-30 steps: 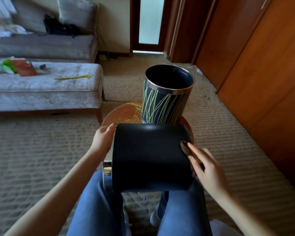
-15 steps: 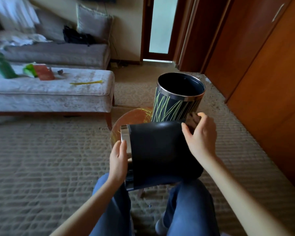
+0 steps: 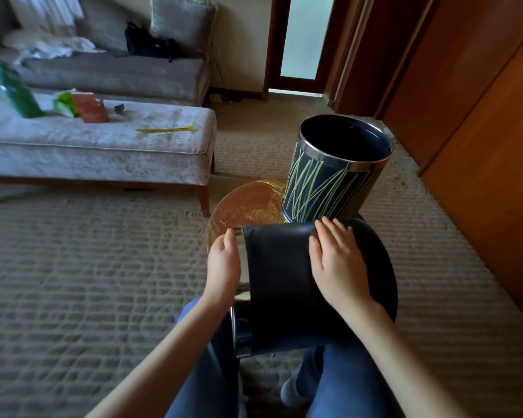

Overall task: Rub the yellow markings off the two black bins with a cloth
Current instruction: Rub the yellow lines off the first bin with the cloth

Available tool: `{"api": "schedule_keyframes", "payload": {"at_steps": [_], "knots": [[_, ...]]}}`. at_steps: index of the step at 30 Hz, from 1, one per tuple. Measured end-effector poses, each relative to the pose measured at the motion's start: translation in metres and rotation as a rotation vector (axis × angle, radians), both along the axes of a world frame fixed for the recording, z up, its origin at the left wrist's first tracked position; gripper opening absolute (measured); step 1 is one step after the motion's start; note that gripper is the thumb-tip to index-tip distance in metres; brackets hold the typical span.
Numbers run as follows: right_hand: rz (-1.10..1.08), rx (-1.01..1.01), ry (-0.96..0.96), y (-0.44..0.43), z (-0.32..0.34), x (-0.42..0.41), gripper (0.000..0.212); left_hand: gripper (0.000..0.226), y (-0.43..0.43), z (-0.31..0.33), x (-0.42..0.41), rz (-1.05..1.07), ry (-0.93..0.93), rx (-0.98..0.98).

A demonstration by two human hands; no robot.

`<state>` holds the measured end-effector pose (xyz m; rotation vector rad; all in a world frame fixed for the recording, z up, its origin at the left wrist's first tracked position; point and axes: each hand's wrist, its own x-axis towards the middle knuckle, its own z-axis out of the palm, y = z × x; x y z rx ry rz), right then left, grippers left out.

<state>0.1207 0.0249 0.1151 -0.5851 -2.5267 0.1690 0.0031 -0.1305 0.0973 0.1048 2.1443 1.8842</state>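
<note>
A black bin (image 3: 284,285) with a chrome rim lies on its side across my lap, its opening to the left. No yellow lines show on its upper side. My left hand (image 3: 224,263) holds the chrome rim at the left end. My right hand (image 3: 335,260) lies flat on top of the bin, fingers fairly straight; whether a cloth is under it I cannot tell. A second black bin (image 3: 323,191), covered in yellow-green lines, stands upright on a small round amber table (image 3: 248,203) just beyond my hands.
A grey upholstered bench (image 3: 103,152) stands at the left with a yellow strip (image 3: 166,129) and green and orange packets (image 3: 73,105) on it. A grey sofa (image 3: 118,73) lies behind. Wooden wardrobe doors (image 3: 480,146) line the right side. Beige carpet covers the floor.
My right hand has come down from the bin's far edge onto the middle of its top. My left hand stays at the rim.
</note>
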Motion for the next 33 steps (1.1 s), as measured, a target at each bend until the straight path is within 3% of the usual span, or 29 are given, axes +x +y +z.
{"api": "schedule_keyframes", "payload": {"at_steps": [4,8,12,17,22,25,29,31,33], "knots": [[0.154,-0.180,-0.186,-0.051,0.020,-0.062,0.042,0.040,-0.004,0.000,0.007,0.006,0.032,0.081],[0.256,-0.024,-0.115,-0.095,0.008,-0.062,0.052,0.040,-0.007,0.006,-0.002,-0.056,-0.066,0.132],[0.365,0.103,-0.083,-0.065,-0.008,0.003,0.046,0.042,0.000,0.006,-0.010,-0.022,-0.118,0.076],[-0.020,0.100,-0.056,0.053,-0.008,0.073,0.043,0.046,0.000,0.002,-0.010,-0.009,-0.057,0.007],[-0.072,0.056,-0.011,0.069,-0.002,0.041,0.042,0.044,-0.002,0.000,-0.009,-0.024,0.025,-0.041],[0.041,-0.016,-0.005,0.023,0.012,-0.009,0.042,0.045,-0.001,-0.004,-0.006,-0.010,0.038,-0.010],[0.393,-0.020,-0.035,-0.082,0.001,-0.031,0.044,0.038,-0.003,0.000,-0.005,-0.026,-0.042,0.096],[0.492,0.021,-0.036,-0.085,-0.006,-0.018,0.045,0.040,-0.005,0.000,-0.006,-0.066,-0.016,0.106],[0.430,0.079,-0.011,-0.046,-0.006,-0.005,0.042,0.040,-0.007,0.000,-0.004,-0.057,0.040,0.010]]}}
